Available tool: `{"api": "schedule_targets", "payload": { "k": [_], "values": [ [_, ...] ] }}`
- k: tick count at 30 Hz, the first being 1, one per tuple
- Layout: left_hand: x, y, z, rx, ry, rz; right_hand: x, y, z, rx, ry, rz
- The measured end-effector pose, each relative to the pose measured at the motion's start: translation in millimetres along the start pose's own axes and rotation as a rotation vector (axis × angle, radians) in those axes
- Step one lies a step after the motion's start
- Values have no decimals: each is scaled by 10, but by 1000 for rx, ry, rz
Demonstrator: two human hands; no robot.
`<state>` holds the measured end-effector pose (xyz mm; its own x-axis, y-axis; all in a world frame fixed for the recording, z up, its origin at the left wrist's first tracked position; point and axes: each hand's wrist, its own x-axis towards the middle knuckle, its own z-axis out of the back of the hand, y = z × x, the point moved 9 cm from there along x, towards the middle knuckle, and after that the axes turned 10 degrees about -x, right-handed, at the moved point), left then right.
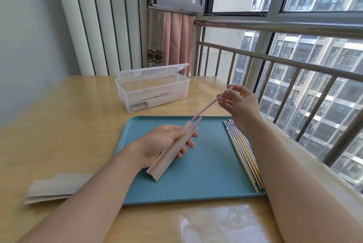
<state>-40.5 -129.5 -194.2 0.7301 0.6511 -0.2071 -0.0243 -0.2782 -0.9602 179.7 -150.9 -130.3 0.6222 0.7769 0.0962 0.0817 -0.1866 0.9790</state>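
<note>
Now left hand (160, 142) grips paper sleeve (167, 164), right hand (242, 103) pinches 1 chopstick (208, 105).

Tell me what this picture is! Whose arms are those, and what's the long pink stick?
There is no machine here. A person wears a camera on the head, so you see their own two arms from above. The left hand grips a paper sleeve. The right hand pinches a pink chopstick whose lower end sits in that sleeve, beside a second pink one. Below lies a blue tray on a wooden table, with more chopsticks along its right edge. Behind it stands a clear box with its lid open. More paper sleeves lie on the left.
</note>
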Motion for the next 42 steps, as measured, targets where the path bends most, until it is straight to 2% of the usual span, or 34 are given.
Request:
{"api": "schedule_targets", "payload": {
  "k": [3,5,9,18,22,32,42],
  "values": [
    [-9,-18,-14,-9,7,-11,14,44,44,-17,-39,42],
    [-9,-25,-15,-13,9,-17,40,60,123,62,-75,45],
    [-13,-21,-12,-19,19,-14,53,1,109,172,-13,-27],
    [-22,-31,-60,-48,64,-3,28,43,14,-67,43,37],
    [-8,-29,-61,-39,59,-8,-3,41,-104,-181,128,72],
    [71,-29,102,-114,-65,-50,-241,-139,-593,-617,399,157],
    [73,-42,199,-221,-137,-54,-377,-215,-808,-753,485,205]
  ]
}}
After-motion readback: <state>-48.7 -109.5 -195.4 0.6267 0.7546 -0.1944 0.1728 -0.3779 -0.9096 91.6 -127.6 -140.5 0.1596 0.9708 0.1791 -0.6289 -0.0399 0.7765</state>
